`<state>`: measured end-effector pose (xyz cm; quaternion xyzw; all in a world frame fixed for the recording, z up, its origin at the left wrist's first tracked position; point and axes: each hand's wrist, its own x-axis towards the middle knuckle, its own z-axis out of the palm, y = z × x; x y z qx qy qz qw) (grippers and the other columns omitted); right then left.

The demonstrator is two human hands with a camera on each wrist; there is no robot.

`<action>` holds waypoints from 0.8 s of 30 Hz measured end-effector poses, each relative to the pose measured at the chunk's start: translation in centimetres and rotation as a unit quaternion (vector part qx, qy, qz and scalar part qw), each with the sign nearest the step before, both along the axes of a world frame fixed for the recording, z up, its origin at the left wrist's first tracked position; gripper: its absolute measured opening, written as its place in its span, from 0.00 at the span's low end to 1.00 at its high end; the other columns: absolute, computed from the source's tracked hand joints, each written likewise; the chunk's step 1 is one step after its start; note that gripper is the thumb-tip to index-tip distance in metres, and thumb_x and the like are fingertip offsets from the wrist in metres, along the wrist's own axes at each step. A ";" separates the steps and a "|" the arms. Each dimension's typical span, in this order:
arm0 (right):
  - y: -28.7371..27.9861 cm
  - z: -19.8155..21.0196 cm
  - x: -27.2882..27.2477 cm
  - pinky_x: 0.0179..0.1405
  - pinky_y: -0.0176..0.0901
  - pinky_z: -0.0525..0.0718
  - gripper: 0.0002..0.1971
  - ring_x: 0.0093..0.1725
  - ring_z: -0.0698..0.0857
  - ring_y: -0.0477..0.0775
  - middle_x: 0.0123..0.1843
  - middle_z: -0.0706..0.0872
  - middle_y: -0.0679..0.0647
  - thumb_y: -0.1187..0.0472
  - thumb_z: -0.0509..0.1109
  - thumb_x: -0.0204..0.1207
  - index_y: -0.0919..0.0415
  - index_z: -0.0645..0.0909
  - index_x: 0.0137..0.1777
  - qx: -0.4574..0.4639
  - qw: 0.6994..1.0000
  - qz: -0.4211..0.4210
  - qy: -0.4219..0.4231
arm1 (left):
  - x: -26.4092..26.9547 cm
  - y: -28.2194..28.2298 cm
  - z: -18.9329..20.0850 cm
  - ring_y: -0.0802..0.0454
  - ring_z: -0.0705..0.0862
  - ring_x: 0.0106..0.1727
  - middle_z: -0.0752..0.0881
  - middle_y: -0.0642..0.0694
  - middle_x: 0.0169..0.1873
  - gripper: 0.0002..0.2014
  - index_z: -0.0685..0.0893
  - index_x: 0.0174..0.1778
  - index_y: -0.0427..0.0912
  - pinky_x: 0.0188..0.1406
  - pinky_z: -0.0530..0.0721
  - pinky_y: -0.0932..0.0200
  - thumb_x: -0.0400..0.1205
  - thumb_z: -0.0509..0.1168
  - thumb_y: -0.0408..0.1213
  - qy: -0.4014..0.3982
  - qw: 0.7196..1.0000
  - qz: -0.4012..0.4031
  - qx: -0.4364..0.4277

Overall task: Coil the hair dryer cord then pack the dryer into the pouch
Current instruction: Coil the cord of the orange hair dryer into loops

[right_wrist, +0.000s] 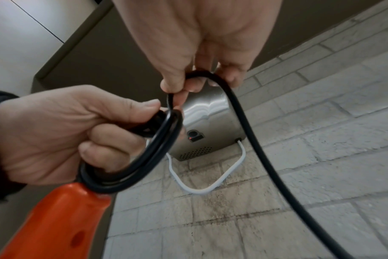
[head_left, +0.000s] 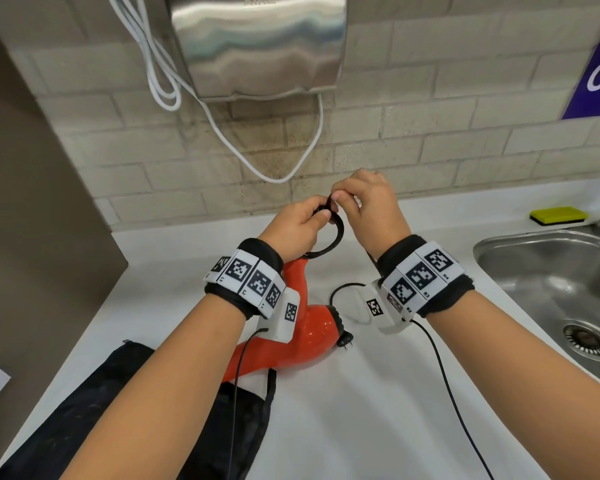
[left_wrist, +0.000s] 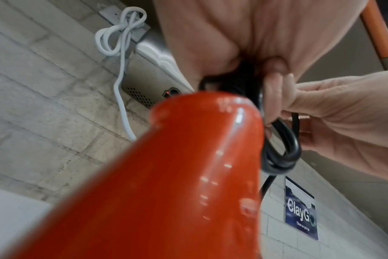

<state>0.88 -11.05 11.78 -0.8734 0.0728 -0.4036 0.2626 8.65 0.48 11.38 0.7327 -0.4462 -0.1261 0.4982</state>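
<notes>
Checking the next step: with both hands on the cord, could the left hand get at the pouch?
Probably not yet: the left hand grips the coiled cord; the pouch lies under its forearm, partly under the dryer.

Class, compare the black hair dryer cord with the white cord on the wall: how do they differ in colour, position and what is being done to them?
The black cord is dark and gripped by both hands; the white cord is pale, untouched. The black one is looped beside the dryer handle; the white one hangs from the wall unit. Both are partly coiled.

White table [head_left: 378, 410] against a brick wall, red hair dryer [head_left: 312, 327] lying on it with its barrel end over a black pouch [head_left: 94, 403], black plug [head_left: 346, 341] beside the dryer, yellow sponge [head_left: 559, 215] at the back, steel sink [head_left: 548, 271] set in at the right
</notes>
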 end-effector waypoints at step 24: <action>0.3 -13.1 -2.1 0.32 0.39 0.72 0.16 0.43 0.76 0.57 0.38 0.77 0.54 0.62 0.57 0.80 0.57 0.67 0.68 -0.002 0.813 0.056 0.580 | -0.9 0.4 -0.4 0.64 0.64 0.13 0.77 0.48 0.35 0.09 0.77 0.48 0.43 0.14 0.64 0.71 0.86 0.52 0.31 0.111 0.990 0.040 -0.076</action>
